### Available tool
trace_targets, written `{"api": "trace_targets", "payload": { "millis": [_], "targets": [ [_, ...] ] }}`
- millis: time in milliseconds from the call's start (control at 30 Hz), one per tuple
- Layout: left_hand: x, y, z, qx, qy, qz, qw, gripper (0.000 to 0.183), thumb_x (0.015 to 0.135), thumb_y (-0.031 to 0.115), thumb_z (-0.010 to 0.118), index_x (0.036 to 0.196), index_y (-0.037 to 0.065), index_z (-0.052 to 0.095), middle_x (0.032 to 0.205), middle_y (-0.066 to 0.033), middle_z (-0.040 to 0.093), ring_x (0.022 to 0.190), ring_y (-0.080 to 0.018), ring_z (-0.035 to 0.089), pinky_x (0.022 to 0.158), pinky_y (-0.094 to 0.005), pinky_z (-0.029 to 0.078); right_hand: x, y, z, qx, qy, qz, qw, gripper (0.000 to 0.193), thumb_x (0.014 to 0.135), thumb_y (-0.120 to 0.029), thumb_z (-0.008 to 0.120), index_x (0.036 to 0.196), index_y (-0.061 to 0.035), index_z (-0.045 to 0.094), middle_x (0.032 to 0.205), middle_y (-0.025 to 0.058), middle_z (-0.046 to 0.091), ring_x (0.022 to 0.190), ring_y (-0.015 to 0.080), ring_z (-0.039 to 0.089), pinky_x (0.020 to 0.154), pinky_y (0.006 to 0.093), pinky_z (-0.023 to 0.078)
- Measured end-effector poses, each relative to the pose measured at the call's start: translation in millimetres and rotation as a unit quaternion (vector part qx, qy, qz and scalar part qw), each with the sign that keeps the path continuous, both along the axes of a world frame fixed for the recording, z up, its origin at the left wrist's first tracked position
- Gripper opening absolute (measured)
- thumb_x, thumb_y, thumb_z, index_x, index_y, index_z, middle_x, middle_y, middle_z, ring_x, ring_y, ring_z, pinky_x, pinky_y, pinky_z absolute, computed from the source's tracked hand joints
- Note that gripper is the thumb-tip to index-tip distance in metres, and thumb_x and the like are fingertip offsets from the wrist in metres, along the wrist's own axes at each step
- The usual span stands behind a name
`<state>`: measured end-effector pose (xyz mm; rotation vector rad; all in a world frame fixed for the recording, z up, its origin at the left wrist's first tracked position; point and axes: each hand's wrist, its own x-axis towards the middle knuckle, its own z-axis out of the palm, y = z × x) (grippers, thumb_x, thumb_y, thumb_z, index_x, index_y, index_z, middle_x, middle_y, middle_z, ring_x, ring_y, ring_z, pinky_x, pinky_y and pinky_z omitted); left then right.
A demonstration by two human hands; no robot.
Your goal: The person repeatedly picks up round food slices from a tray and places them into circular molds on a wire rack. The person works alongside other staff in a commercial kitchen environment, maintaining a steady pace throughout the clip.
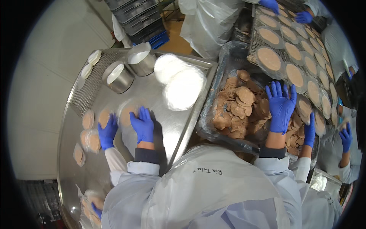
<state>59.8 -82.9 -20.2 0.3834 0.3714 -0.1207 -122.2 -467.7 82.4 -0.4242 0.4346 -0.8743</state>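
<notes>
My left hand (143, 124), in a blue glove, reaches over the steel table (167, 126). Its thumb and fingers are apart at the edge of a blurred pinkish-brown patty (127, 115), and I see no firm grip. My right hand (281, 107), also blue-gloved, hovers palm up with spread fingers and nothing on it. Beneath and beside it a grey bin (207, 114) holds a heap of brown patties (236, 108). A co-worker's gloved hand (108, 131) touches another patty (103, 116) left of mine.
Shiny clear discs (183, 84) and two steel pots (142, 59) stand at the table's back. Wire racks (263, 59) with patties on film lie at right. Another person's hand (309, 131) is beside my right one. Stacked crates (139, 19) stand behind.
</notes>
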Motion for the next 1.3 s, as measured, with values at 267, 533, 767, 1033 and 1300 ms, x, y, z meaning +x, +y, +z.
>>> {"api": "trace_targets", "payload": {
  "millis": [267,533,767,1033,1300],
  "targets": [
    [-51,-256,82,0.055,-0.153,-0.461,0.872,0.025,0.085,0.019,0.053,0.104,0.002,0.048,0.112,-0.011,0.051,0.106,-0.0235,0.049,0.089,-0.0351,0.042,-2,-27,-3,0.079,-0.1,-0.011,0.992,0.061,0.08,-0.03,0.055,0.127,-0.0023,0.027,0.132,0.0168,0.028,0.118,0.0292,0.035,0.099,0.0473,0.028],
    [-73,-305,115,0.128,-0.316,-0.451,0.825,0.035,0.081,0.015,0.059,0.11,-0.002,0.05,0.104,-0.0096,0.057,0.088,-0.0171,0.058,0.073,-0.0266,0.048,-33,-25,12,-0.015,-0.018,-0.145,0.989,0.033,0.082,-0.012,0.05,0.113,-0.0029,0.042,0.111,0.0103,0.049,0.101,0.0257,0.05,0.086,0.0385,0.042],
    [-7,-344,176,0.461,-0.544,-0.206,0.67,0.043,0.075,0.022,0.067,0.106,-0.004,0.052,0.099,-0.0124,0.057,0.079,-0.0152,0.057,0.065,-0.0255,0.047,-4,-72,44,-0.045,-0.031,-0.093,0.994,0.037,0.083,-0.015,0.049,0.116,-0.003,0.04,0.117,0.0127,0.045,0.109,0.0269,0.044,0.087,0.0404,0.04],
    [-50,-282,114,0.314,-0.357,-0.416,0.775,0.028,0.079,0.021,0.062,0.098,0.003,0.054,0.083,-0.0046,0.058,0.071,-0.0105,0.056,0.058,-0.0216,0.046,-47,-14,43,-0.029,-0.074,-0.056,0.995,0.046,0.084,-0.019,0.046,0.123,0.0004,0.03,0.128,0.0199,0.035,0.119,0.0344,0.036,0.097,0.0472,0.033],
    [-71,-296,95,0.094,-0.25,-0.564,0.782,0.036,0.085,0.024,0.053,0.115,0.005,0.047,0.109,-0.0092,0.052,0.102,-0.0189,0.052,0.084,-0.0328,0.043,-36,-30,-6,0.037,-0.095,0.029,0.994,0.057,0.084,-0.035,0.047,0.126,-0.0012,0.028,0.128,0.0226,0.034,0.116,0.036,0.039,0.097,0.0472,0.033]
  ]
}}
